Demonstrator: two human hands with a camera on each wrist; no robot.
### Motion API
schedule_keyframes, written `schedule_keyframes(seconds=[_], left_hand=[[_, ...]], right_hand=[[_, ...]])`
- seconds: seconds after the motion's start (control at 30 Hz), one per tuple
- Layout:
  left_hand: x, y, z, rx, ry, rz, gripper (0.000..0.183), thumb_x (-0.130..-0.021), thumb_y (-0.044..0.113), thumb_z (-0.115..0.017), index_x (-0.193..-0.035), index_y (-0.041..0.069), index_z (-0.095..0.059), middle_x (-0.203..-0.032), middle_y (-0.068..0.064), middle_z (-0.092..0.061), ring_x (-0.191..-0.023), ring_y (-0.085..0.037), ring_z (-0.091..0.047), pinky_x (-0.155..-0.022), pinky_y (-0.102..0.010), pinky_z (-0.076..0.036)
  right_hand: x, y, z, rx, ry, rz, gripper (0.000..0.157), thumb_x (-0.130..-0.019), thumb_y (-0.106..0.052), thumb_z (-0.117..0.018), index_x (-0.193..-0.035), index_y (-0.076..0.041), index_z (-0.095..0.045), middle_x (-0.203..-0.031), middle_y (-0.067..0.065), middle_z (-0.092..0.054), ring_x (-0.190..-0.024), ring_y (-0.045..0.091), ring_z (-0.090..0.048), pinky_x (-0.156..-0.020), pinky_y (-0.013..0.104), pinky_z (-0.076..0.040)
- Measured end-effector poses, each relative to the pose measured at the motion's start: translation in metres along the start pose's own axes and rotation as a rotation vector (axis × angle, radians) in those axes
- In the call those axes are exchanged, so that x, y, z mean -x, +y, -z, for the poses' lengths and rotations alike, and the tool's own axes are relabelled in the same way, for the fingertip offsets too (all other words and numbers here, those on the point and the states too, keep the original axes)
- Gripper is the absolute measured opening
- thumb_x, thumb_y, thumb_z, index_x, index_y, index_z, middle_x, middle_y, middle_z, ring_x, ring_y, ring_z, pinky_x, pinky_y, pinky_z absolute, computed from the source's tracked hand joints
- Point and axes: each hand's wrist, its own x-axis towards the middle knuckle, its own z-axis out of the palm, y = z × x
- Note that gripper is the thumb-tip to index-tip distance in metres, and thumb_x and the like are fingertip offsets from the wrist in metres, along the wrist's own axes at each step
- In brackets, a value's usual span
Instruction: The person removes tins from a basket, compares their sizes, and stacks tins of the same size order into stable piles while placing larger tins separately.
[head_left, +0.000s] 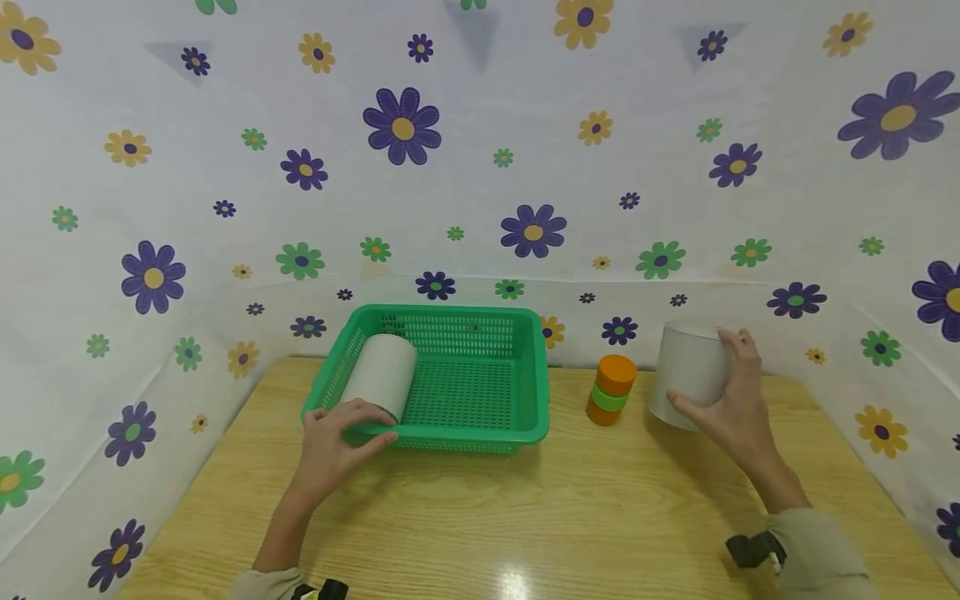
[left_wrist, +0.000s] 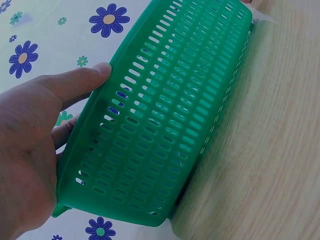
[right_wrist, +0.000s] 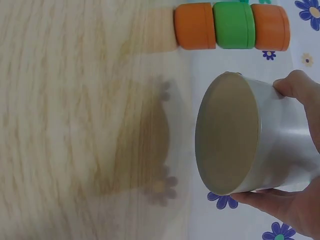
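Note:
My right hand (head_left: 731,408) grips a white cylinder (head_left: 686,371) at the right of the table, thumb on its near side and fingers round its upper edge. In the right wrist view the cylinder's round end (right_wrist: 227,135) faces the table and stands clear of it, with a shadow below. My left hand (head_left: 337,442) holds the front left rim of a green plastic basket (head_left: 471,435), thumb along the rim. A second white cylinder (head_left: 381,375) lies on its side in the basket's left part, its near end partly behind my left fingers.
Between the basket and the held cylinder stands a stack (head_left: 611,389) of orange, green and orange round pieces. The wooden table (head_left: 480,517) meets a flower-printed white cloth (head_left: 465,183) behind and at both sides.

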Motion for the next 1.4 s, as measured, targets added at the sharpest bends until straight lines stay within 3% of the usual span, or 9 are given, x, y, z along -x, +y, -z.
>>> schedule_keyframes(seconds=[0.37,0.57,0.83,1.0,1.23,1.4], left_hand=[[0.000,0.001,0.000,-0.004,-0.001,0.002,0.023,-0.079,0.020,-0.089,-0.095,0.030,-0.076,-0.104,0.012,-0.072,-0.101,-0.018,-0.065,-0.082,-0.046,-0.019],[0.000,0.002,0.001,-0.012,-0.003,0.007,0.022,-0.079,0.021,-0.090,-0.095,0.030,-0.076,-0.104,0.012,-0.073,-0.101,-0.018,-0.065,-0.082,-0.046,-0.019],[0.000,0.001,0.000,-0.015,0.002,0.010,0.022,-0.079,0.021,-0.090,-0.094,0.030,-0.076,-0.103,0.012,-0.073,-0.100,-0.018,-0.064,-0.082,-0.046,-0.019],[0.000,0.002,0.000,-0.012,0.006,0.006,0.022,-0.078,0.020,-0.090,-0.094,0.029,-0.076,-0.103,0.011,-0.073,-0.100,-0.019,-0.065,-0.082,-0.045,-0.019],[-0.001,0.003,0.000,-0.006,-0.004,0.020,0.022,-0.079,0.021,-0.089,-0.094,0.030,-0.076,-0.104,0.012,-0.072,-0.101,-0.019,-0.064,-0.083,-0.046,-0.019],[-0.001,0.002,-0.001,-0.001,-0.007,0.030,0.022,-0.080,0.021,-0.089,-0.094,0.031,-0.076,-0.103,0.013,-0.072,-0.101,-0.019,-0.064,-0.083,-0.046,-0.019]], right_hand=[[0.001,0.010,-0.002,0.059,-0.049,-0.007,0.112,-0.072,-0.013,-0.091,-0.158,-0.016,-0.019,-0.168,0.023,-0.004,-0.142,0.059,-0.025,-0.086,0.084,-0.034],[0.002,0.010,0.001,0.042,-0.051,0.016,0.103,-0.074,-0.009,-0.090,-0.153,-0.009,-0.024,-0.165,0.028,-0.012,-0.149,0.054,-0.014,-0.088,0.084,-0.031],[0.008,0.006,0.002,0.041,-0.088,0.006,0.100,-0.077,-0.009,-0.089,-0.155,-0.005,-0.028,-0.154,0.033,-0.030,-0.125,0.057,-0.040,-0.086,0.081,-0.039],[0.014,0.004,0.003,0.057,-0.085,0.007,0.091,-0.079,-0.009,-0.088,-0.151,-0.002,-0.033,-0.144,0.035,-0.036,-0.121,0.056,-0.042,-0.082,0.078,-0.043],[0.021,0.006,0.004,-0.003,-0.092,0.010,0.059,-0.093,-0.006,-0.074,-0.146,-0.003,-0.046,-0.137,0.034,-0.036,-0.123,0.061,-0.043,-0.077,0.069,-0.050],[0.022,0.006,0.005,-0.004,-0.096,0.021,0.053,-0.098,-0.008,-0.069,-0.146,-0.002,-0.047,-0.133,0.033,-0.039,-0.122,0.062,-0.044,-0.080,0.063,-0.050]])
